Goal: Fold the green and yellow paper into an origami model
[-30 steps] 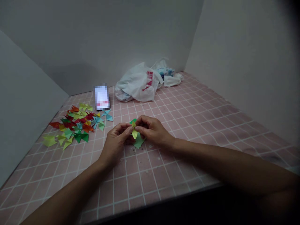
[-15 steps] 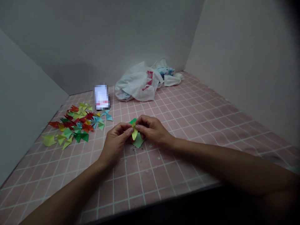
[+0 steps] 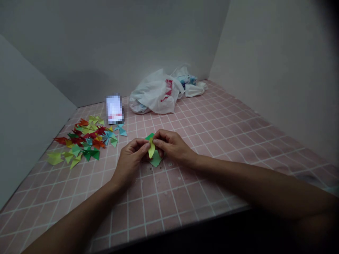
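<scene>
Between both hands, over the middle of the table, is a small folded yellow paper (image 3: 151,149), narrow and pointed at its lower end. My left hand (image 3: 134,152) pinches its left side between thumb and fingers. From the right, my right hand (image 3: 171,145) grips its upper part with thumb and forefinger. Beneath the hands lie green paper sheets (image 3: 156,160), a light one nearer me and a darker one behind, partly covered by the fingers.
Folded paper pieces (image 3: 91,154) in several colours spread over the left of the pink tiled tabletop (image 3: 201,201). Behind them a lit phone (image 3: 114,109) stands upright, its screen blurred. White plastic bags (image 3: 156,93) lie at the back by the wall.
Almost nothing differs. Both hands keep their pinch on the yellow paper, and the view has shifted very slightly.
</scene>
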`<action>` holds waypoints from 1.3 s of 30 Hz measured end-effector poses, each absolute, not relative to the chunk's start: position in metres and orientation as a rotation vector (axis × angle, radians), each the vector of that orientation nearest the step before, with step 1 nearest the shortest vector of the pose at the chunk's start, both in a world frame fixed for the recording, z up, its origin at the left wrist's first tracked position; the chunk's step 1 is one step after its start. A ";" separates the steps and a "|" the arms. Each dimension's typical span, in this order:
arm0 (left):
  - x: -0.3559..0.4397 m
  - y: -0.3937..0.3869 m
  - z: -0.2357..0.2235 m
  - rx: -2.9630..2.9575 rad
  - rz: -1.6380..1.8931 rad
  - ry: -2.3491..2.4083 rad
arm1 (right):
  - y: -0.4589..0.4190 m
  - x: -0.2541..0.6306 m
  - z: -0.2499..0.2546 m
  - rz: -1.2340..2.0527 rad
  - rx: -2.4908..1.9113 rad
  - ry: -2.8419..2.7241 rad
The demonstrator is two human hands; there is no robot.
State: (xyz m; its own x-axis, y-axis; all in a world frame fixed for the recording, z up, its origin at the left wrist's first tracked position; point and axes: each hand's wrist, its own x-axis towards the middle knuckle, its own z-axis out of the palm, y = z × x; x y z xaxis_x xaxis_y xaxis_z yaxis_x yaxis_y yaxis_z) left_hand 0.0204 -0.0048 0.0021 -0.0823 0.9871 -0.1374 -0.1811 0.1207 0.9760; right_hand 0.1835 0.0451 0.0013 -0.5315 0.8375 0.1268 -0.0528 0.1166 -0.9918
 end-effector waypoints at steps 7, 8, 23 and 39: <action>0.021 -0.005 0.002 0.969 1.259 1.235 | 0.045 0.184 0.001 1.526 -0.778 -1.654; 0.021 -0.005 0.002 0.970 1.258 1.231 | 0.045 0.183 0.001 1.528 -0.783 -1.653; 0.021 -0.004 0.002 0.972 1.256 1.230 | 0.046 0.183 0.000 1.529 -0.792 -1.633; 0.021 -0.007 0.003 1.051 1.214 1.276 | 0.045 0.182 0.003 1.515 -0.819 -1.629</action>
State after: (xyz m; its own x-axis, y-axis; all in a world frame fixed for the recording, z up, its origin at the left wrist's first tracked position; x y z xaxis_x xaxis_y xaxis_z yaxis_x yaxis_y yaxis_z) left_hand 0.0209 -0.0066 0.0025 -0.0783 0.9910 -0.1084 -0.0588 0.1040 0.9928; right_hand 0.1823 0.0449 0.0033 -0.5122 0.8531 0.0996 -0.0378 0.0935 -0.9949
